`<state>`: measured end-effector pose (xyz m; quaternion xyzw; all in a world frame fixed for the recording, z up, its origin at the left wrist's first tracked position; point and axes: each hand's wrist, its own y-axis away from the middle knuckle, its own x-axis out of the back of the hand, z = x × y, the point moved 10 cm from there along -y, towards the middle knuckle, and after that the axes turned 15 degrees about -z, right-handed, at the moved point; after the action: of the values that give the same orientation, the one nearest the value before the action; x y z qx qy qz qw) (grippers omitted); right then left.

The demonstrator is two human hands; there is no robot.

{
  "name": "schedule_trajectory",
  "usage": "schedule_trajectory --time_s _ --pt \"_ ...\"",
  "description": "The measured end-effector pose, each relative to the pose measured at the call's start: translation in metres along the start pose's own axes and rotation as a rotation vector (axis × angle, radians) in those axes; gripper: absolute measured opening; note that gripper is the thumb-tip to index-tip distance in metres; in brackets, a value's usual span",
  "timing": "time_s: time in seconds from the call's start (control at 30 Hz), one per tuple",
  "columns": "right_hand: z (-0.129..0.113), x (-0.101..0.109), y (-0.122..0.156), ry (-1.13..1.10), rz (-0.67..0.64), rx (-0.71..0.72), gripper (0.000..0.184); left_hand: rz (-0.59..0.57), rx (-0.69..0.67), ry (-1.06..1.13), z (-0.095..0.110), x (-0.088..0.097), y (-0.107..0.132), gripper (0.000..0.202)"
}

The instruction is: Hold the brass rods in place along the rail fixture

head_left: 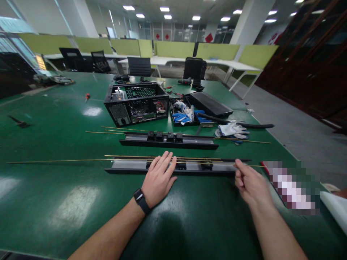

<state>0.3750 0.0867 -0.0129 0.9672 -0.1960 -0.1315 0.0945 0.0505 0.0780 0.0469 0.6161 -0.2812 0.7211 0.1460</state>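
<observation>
A long black-edged metal channel (pixel 127 165) lies across the green table in front of me, with black blocks (pixel 207 163) set inside it. Several thin brass-coloured rods (pixel 67 160) run lengthwise over it and stick out past its left end. My left hand (pixel 161 175), a watch on its wrist, rests flat over the channel with its fingers stretched across the rods. At the channel's right end, my right hand (pixel 251 180) pinches one thin rod between thumb and forefinger. A second channel (pixel 168 144) with several black blocks lies just behind, parallel to the first.
Behind stand an open black computer case (pixel 137 104), a black tray (pixel 187 122) of blue-and-white gloves and a black panel (pixel 208 103). More gloves (pixel 233 130) lie at right. A brush (pixel 18 122) and an orange-handled screwdriver (pixel 87 96) lie left. A blurred-out red-edged object (pixel 290 186) is at right.
</observation>
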Motion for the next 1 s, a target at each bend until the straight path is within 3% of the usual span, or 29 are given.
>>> schedule_trajectory --time_s 0.1,0.2,0.43,0.53,0.63,0.77,0.83,0.9,1.0 --pt "0.007 -0.017 0.001 0.06 -0.109 -0.018 0.045 -0.009 0.004 -0.001 0.0 0.0 0.0 0.062" --pt "0.01 -0.02 0.0 0.119 -0.154 -0.03 0.047 -0.008 0.004 0.003 0.0 0.002 -0.001 0.061" --pt "-0.003 0.025 -0.006 0.025 0.083 -0.029 0.029 -0.013 -0.003 0.004 0.0 0.001 0.0 0.059" --pt "-0.007 0.03 -0.005 -0.007 0.119 -0.008 0.023 -0.007 -0.005 0.006 0.0 0.001 0.001 0.06" --pt "-0.003 0.016 -0.005 0.001 0.027 -0.005 0.03 -0.002 -0.009 0.004 0.0 0.001 0.0 0.059" --pt "0.017 -0.023 -0.001 0.044 -0.237 -0.072 0.042 -0.006 -0.011 0.005 0.0 -0.001 0.0 0.06" --pt "0.021 -0.03 0.0 0.073 -0.275 -0.077 0.045 0.001 -0.013 0.008 -0.001 -0.001 0.0 0.061" --pt "0.019 -0.021 -0.002 0.077 -0.211 -0.062 0.043 0.012 -0.016 0.012 -0.001 -0.002 0.001 0.062" --pt "0.007 0.008 -0.005 0.025 -0.02 -0.019 0.032 0.023 -0.019 0.018 -0.002 -0.001 0.001 0.063"
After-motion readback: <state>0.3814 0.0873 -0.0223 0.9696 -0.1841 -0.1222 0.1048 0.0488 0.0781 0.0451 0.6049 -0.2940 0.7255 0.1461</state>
